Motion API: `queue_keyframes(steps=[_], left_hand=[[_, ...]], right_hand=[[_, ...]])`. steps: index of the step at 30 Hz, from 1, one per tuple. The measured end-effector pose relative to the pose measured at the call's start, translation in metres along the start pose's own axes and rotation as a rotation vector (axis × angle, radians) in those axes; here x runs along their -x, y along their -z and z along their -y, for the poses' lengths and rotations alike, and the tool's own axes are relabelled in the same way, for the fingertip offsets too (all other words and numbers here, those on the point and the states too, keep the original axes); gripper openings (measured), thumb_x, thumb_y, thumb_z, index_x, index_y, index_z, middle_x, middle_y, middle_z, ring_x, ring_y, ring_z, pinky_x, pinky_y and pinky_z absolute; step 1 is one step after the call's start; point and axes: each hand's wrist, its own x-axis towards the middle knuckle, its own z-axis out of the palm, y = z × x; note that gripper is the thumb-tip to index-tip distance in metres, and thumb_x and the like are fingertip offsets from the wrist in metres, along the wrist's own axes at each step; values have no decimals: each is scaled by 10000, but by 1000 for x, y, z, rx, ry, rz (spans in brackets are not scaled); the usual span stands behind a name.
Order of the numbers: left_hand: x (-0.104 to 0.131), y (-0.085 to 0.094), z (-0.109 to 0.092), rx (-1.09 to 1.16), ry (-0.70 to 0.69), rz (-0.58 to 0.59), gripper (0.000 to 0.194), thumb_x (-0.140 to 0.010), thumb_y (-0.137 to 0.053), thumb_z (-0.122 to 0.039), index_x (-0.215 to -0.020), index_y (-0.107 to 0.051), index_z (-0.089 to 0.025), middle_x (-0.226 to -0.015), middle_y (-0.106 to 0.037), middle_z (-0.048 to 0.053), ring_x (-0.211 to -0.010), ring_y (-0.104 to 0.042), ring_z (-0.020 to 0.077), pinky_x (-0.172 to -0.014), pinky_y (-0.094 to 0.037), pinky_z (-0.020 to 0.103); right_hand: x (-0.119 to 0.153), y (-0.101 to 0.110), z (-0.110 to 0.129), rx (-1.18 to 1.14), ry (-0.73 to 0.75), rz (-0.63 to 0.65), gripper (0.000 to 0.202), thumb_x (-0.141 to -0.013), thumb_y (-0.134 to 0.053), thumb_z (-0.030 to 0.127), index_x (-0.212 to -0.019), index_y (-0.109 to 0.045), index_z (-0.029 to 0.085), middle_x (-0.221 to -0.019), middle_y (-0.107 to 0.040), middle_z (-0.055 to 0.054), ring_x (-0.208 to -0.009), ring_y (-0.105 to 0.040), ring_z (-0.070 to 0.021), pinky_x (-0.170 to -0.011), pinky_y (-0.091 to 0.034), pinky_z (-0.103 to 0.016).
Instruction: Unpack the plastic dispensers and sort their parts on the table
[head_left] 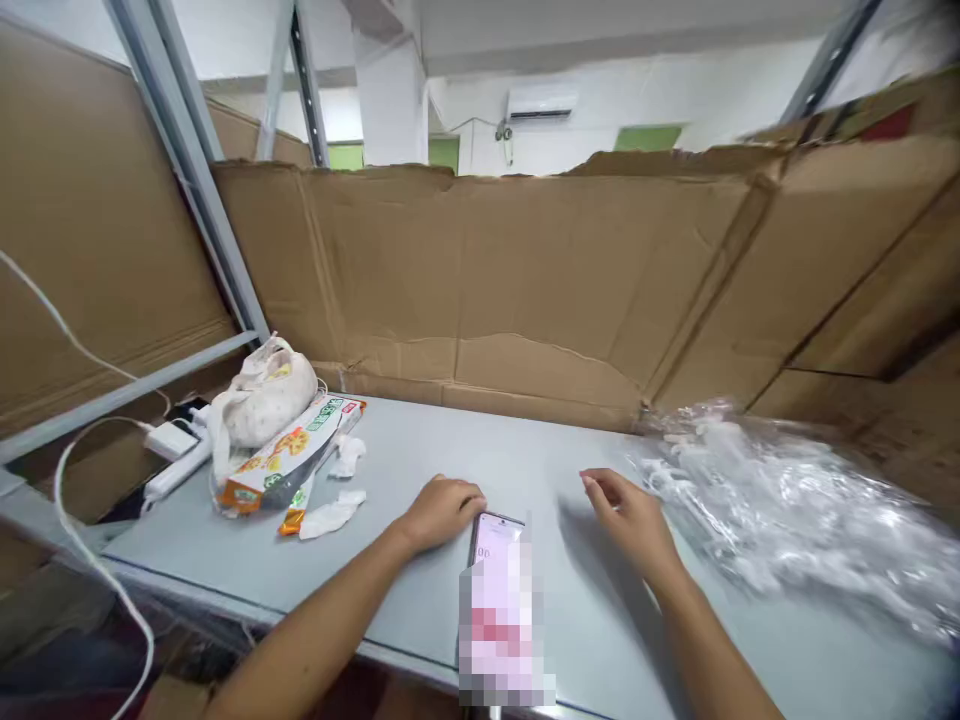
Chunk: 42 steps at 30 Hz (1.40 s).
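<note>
Just beside the curled fingers of the left hand (444,512) – touching or gripping, I cannot tell – lies the phone (499,540), long axis running toward the body. The right hand (630,518), fingers loosely parted and unladen, hangs farther off.

Both forearms (337,605) forward, left hand (442,512) palm-down, right hand (634,522) raised, fingers (609,480) loosely bent.
</note>
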Motion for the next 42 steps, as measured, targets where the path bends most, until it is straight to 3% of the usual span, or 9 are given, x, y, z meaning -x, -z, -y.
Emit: queue_keyframes(steps=[4, 11, 24, 42], left_hand=[[-1, 0, -2, 16, -42, 29, 298, -901, -367, -294, -913, -663, -263, -986, -691, -40, -958, -585, 143, -846, -315, 275], [0, 1, -1, 17, -2, 8, 326, -893, -363, -291, -768, -656, -228, -868, -702, -35, -798, -606, 125, -839, -313, 270], [-1, 2, 2, -158, 65, -128, 306, -904, -345, -311, -792, -614, -217, -817, -698, -9, -731, -601, 138, -804, -313, 307], [-1, 0, 4, -191, 82, -127, 317, -903, -341, -330, -790, -617, -224, -776, -695, -5, -689, -599, 141, -810, -330, 308]], right_hand=[[1, 0, 3, 24, 7, 17, 320, -821, -415, 459, -871, -608, 210, -759, -661, -42, -678, -594, -195, -641, -426, -297], [1, 0, 3, 41, 4, 48, 323, -824, -403, 457, -869, -605, 208, -766, -664, -46, -699, -594, -203, -647, -428, -302], [1, 0, 1, 46, 2, 48, 326, -821, -405, 455, -871, -609, 206, -755, -665, -44, -696, -594, -200, -654, -429, -301], [0, -1, -1, 64, 15, 50, 351, -818, -390, 466, -880, -615, 203, -726, -661, -48, -672, -592, -204, -635, -428, -305]])
